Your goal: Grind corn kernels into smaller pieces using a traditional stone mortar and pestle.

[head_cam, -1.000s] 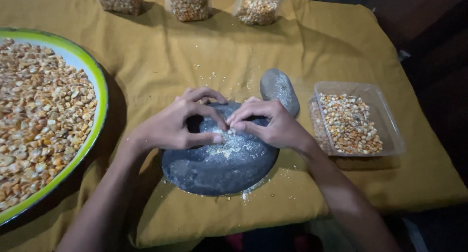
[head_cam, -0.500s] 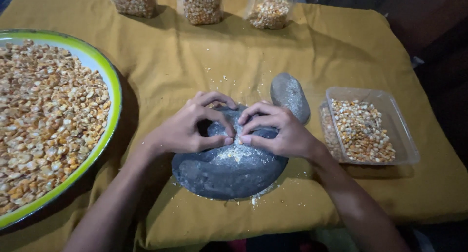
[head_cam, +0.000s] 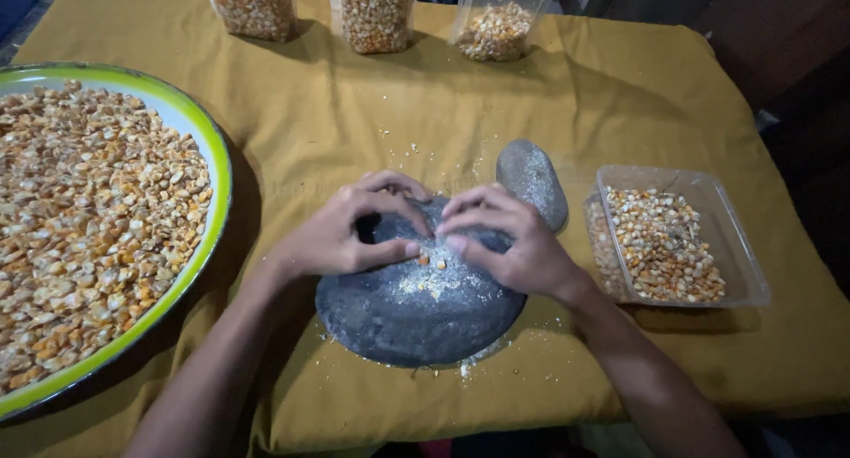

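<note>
Left hand: the left hand (head_cam: pixel 341 232) rests on the upper left part of the grinding stone (head_cam: pixel 421 303), fingers curled, thumb stretched toward the middle; its grip is loosely curled and clamps nothing that can be made out.
Right hand: the right hand (head_cam: pixel 509 241) lies on the stone's upper right part, fingertips meeting those of the left hand; whether its grip pinches a kernel cannot be told.
Grinding stone: round, flat, dark grey, lying on the mustard-yellow cloth (head_cam: pixel 620 95) that covers the surface, dusted with pale crushed meal and a few orange kernels (head_cam: pixel 431 265) just below the fingertips.
Hand stone: an oval grey hand stone (head_cam: pixel 531 179) lies just beyond the right hand, touching the slab's far edge.
Tray: a clear plastic tray (head_cam: pixel 739 259) of maize kernels sits to the right.
Basin: a wide green-rimmed basin (head_cam: pixel 217 170) heaped with kernels fills the left.
Far edge: three clear bags of maize (head_cam: pixel 376 15) stand in a row.
</note>
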